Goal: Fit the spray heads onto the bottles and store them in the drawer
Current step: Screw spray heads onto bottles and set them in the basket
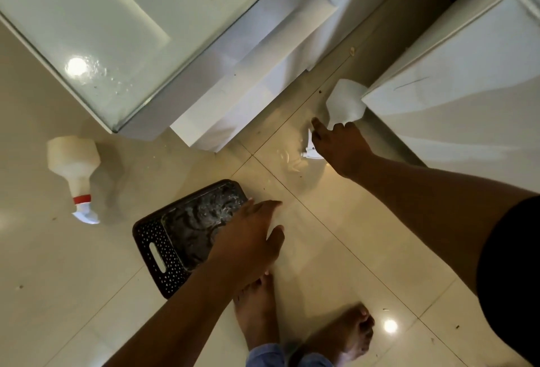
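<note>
A white spray bottle stands on the floor beside an open white drawer front. My right hand is closed around its neck, and its white spray head pokes out under my fingers. A second white bottle with a red collar and a white spray head fitted stands on the tiles at the left. My left hand hovers with fingers spread over the right end of a dark perforated tray and holds nothing.
A white cabinet with a glossy top fills the upper left, with stepped drawer fronts below it. Beige floor tiles lie between the cabinet and the drawer. My bare feet stand at the bottom centre.
</note>
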